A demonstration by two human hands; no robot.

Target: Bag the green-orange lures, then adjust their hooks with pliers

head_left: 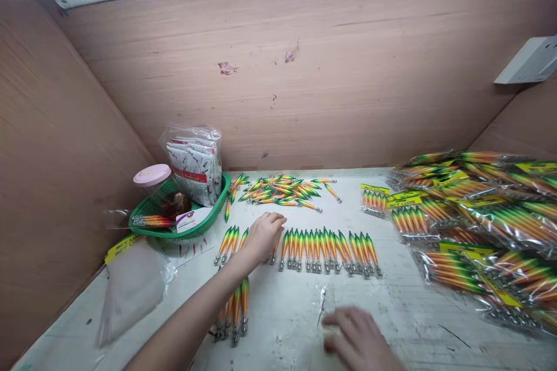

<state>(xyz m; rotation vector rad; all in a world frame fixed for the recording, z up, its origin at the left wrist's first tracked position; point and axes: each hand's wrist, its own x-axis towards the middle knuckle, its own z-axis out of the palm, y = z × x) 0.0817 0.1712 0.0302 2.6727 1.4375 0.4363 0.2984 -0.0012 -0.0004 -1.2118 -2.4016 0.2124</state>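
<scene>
Green, yellow and orange are banding the slim lures (326,243) over which the left hand (263,237) is reaching, its fingers bending together near the gap in the row; whether that grip is grasping a lure cannot be told, since the back of the hand is covering the spot. The right hand (359,336) is hovering blurred at the near edge, its grip released and its fingers loosely parted. The lures in the row are lying side by side across the middle of the desk (270,313), long axes running front to back, dark green tips pointing at the back wall (348,98) and silvery hooks facing the person. Those at the right end are leaning their tips leftward, those at the left end rightward. They are tapering at the tip, glossy, fading from green through yellow to orange. Nearer, a second cluster (237,304) is pointing much the same way, partly hidden by the left forearm. Behind the row, a loose pile (282,188) is lying with its tips in mixed directions. At the right, clear packets of lures (470,232) with yellow headers are heaping up; at the left, a green basket (225,188) is holding a bag of sachets (194,174) and a pink-lidded container (152,174).
</scene>
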